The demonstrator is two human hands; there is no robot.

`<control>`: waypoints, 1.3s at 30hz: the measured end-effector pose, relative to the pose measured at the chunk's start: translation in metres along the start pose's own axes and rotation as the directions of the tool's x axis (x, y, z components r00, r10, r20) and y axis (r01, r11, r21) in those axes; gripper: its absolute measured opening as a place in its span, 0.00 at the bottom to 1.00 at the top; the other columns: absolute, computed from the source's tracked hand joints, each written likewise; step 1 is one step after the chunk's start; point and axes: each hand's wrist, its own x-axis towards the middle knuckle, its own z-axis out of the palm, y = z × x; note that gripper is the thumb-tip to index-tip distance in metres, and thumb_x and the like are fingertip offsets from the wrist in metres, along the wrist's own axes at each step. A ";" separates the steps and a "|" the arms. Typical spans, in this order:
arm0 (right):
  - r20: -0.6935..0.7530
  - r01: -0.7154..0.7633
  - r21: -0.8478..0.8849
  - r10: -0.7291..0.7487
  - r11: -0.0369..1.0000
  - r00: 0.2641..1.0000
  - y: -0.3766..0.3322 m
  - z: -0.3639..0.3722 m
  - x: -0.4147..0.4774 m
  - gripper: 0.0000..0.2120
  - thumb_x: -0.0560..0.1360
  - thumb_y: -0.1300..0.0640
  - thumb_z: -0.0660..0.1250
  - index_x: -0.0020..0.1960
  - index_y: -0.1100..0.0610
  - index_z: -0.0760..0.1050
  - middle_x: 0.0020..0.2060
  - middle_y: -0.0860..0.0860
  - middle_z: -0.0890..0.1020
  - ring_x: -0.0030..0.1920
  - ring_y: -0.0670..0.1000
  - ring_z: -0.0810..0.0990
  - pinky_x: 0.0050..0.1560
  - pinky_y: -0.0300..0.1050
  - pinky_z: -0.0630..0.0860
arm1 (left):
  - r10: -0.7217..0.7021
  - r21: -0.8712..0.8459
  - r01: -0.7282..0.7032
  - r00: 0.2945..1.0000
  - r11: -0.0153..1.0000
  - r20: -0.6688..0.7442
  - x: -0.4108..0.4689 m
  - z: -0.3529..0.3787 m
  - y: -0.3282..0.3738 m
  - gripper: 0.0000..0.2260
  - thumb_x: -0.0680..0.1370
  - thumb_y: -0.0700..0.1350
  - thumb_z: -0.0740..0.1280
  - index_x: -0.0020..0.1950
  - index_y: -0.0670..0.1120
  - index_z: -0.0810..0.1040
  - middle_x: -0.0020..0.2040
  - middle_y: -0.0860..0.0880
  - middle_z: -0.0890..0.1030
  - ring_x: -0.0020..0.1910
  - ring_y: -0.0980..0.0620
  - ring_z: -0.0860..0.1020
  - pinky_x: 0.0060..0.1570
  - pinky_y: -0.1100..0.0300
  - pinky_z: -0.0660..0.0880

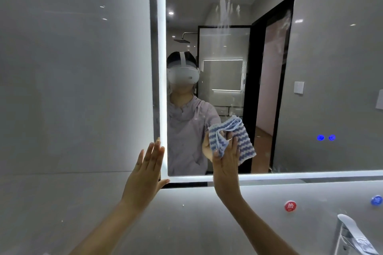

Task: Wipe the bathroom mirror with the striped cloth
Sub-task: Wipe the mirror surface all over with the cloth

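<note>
The bathroom mirror has a lit white border and fills the upper right. White streaks run down the glass near its top centre. My right hand lies flat with straight fingers and presses the blue-and-white striped cloth against the lower left part of the glass. The cloth is bunched at its upper left and sticks out above and to the right of my fingers. My left hand lies flat with straight fingers on the mirror's lit lower left corner and holds nothing.
Grey tiled wall lies left of and below the mirror. A chrome faucet stands at the bottom right. Above it on the wall sit a red hot-water marker and a blue marker. Two blue touch lights glow in the glass.
</note>
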 end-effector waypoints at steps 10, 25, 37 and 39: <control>0.080 0.369 -0.609 -0.408 0.702 0.909 0.050 -0.019 0.027 0.24 0.83 0.49 0.47 0.77 0.53 0.55 0.77 0.52 0.58 0.77 0.55 0.55 0.74 0.60 0.53 | 0.017 0.138 -0.005 0.996 0.990 -0.086 0.002 0.017 -0.003 0.51 0.68 0.68 0.62 0.75 0.36 0.45 0.76 0.40 0.47 0.72 0.39 0.61 0.67 0.47 0.67; 0.072 0.404 -0.704 -0.508 0.583 0.858 0.059 -0.014 0.046 0.32 0.81 0.47 0.50 0.79 0.53 0.41 0.79 0.51 0.43 0.79 0.55 0.45 0.77 0.58 0.43 | 0.011 0.164 0.009 0.993 0.986 -0.116 0.003 0.020 -0.002 0.52 0.67 0.68 0.63 0.75 0.35 0.44 0.75 0.39 0.46 0.72 0.39 0.61 0.67 0.47 0.68; 0.425 0.685 -0.671 -0.609 0.285 0.669 0.086 0.026 -0.010 0.29 0.80 0.47 0.52 0.79 0.55 0.52 0.79 0.52 0.52 0.79 0.55 0.49 0.77 0.59 0.44 | 0.009 0.184 0.012 0.994 0.983 -0.113 0.002 0.020 -0.002 0.52 0.67 0.69 0.64 0.74 0.35 0.45 0.75 0.38 0.47 0.72 0.39 0.61 0.67 0.48 0.67; 0.457 0.702 -0.668 -0.610 0.245 0.647 0.087 0.030 -0.014 0.28 0.82 0.47 0.49 0.79 0.56 0.51 0.79 0.52 0.51 0.79 0.55 0.49 0.77 0.58 0.43 | 0.006 0.185 0.015 0.994 0.983 -0.110 0.003 0.019 -0.001 0.52 0.68 0.69 0.63 0.74 0.35 0.45 0.75 0.38 0.46 0.72 0.40 0.61 0.68 0.48 0.67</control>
